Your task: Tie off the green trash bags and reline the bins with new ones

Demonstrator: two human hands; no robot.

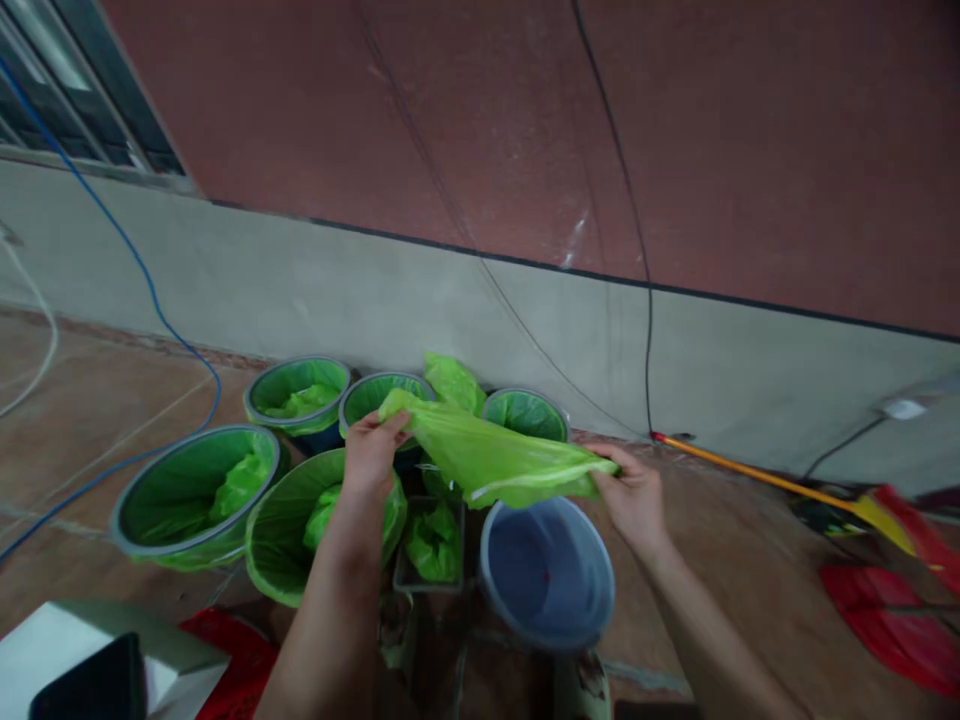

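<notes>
Here, grn bag (499, 458) spread btwn L hand (373, 445) & R hand (632, 492); both hands pinching opp. ends

Red-brown tiled floor (750, 560): green-lined round plastic bins (124, 535) clustered left and far, small green-lined rectangular grey bin (427, 587) mid, blue-grey round plastic bucket (574, 560) right of it. Thin blue hose (219, 388) curves across left.

Bag (502, 462) above bin (525, 555), lined bins (176, 490) to its left, wall (487, 190) behind, pole (750, 470) at right
</notes>
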